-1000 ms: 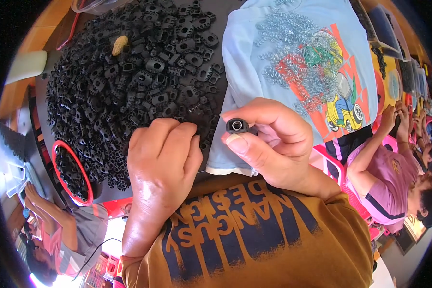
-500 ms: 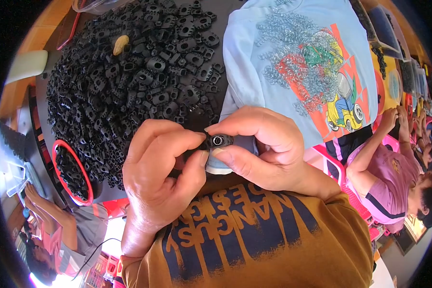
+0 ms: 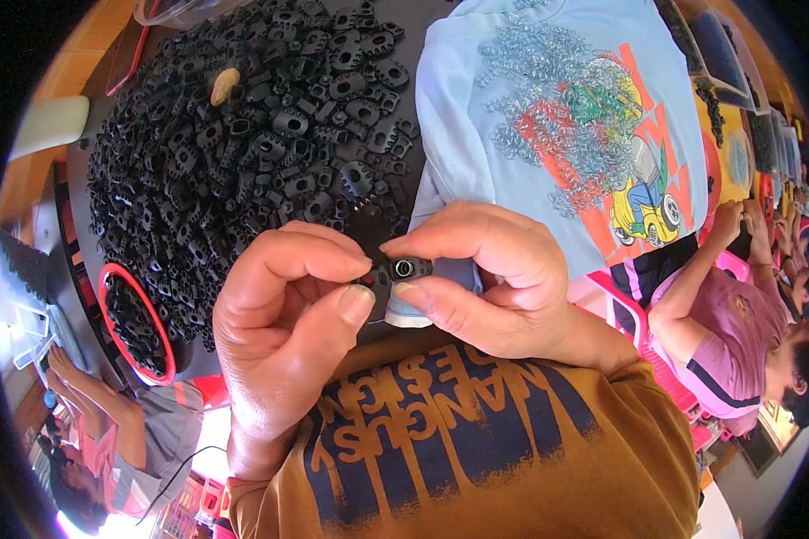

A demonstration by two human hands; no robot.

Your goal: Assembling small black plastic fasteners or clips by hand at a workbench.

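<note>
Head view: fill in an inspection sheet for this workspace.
surface: dark tabletop, partly covered by light-blue cloth
job's things: black part with round metallic insert; heap of black pieces; metal springs on the cloth
clutter: tan peanut-shaped object on the heap
hands: right hand pinches the black part; left hand close beside it, grip unclear
cables: thin dark cable, lower left
surroundings: person at right; person at left

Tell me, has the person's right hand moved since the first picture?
Yes. Judged against the yellow scooter print on the blue cloth, the right hand has shifted left and slightly lower in the picture.
</note>
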